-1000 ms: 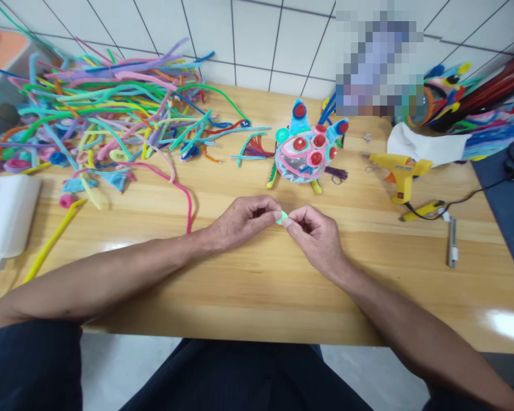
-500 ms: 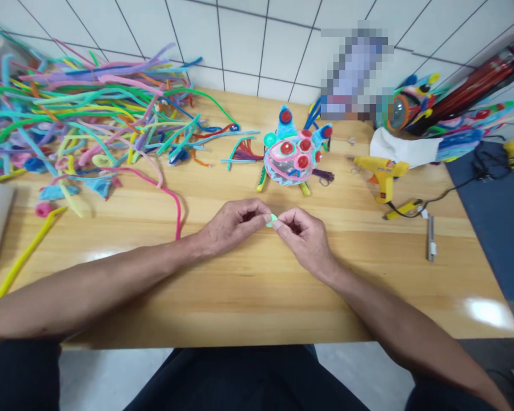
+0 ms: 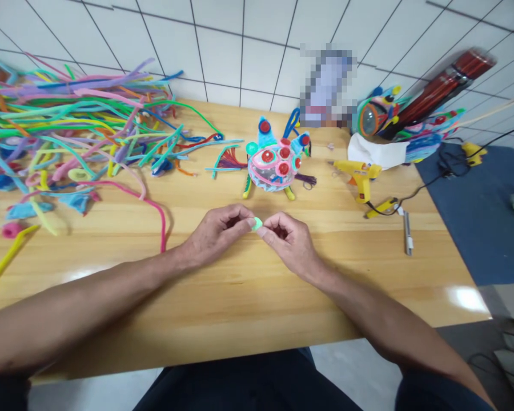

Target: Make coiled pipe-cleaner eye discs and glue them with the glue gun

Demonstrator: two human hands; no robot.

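Between the fingertips of both hands is a small light-green coil [image 3: 257, 224], perhaps of pipe cleaner; its exact form is partly covered by the fingers. My left hand [image 3: 223, 231] pinches it from the left with thumb and forefinger. From the right, my right hand [image 3: 289, 240] pinches its other edge, fingers curled. Just beyond the hands stands a colourful creature figure [image 3: 272, 165] made of pipe cleaners, with red round spots, blue horns, yellow-green feet and a fringed tail on the left.
A big heap of pipe cleaners [image 3: 89, 123] covers the left side. To the right lie a yellow hot glue gun [image 3: 360, 176], a yellow cutter [image 3: 381, 208] and a grey slim tool [image 3: 407, 233]. A dark red flask [image 3: 445, 88] leans at the back right, beside another decorated figure [image 3: 372, 114].
The camera view has turned to the right, so the scene sits further left. Both hands keep hold of the green coil, and more of it shows between the fingers.
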